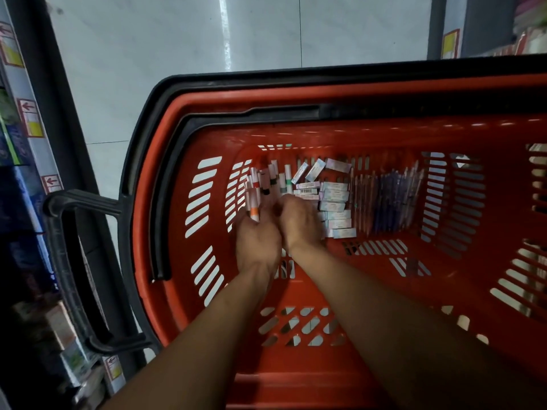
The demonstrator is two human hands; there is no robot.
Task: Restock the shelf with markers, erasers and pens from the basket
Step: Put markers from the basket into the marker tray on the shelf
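Observation:
Both my hands reach down into a red plastic basket. My left hand grips a bunch of white markers, one with an orange band. More markers lie on the basket floor just beyond. My right hand is beside the left with fingers curled down at the markers; what it holds is hidden. Small boxed erasers are heaped to the right of my right hand. A row of purple and pink pens lies further right.
The basket has black rims and a black pull handle sticking out on the left. A shelf with price tags and dark stock runs along the left edge. Another shelf corner stands at the top right. Pale floor tiles lie ahead.

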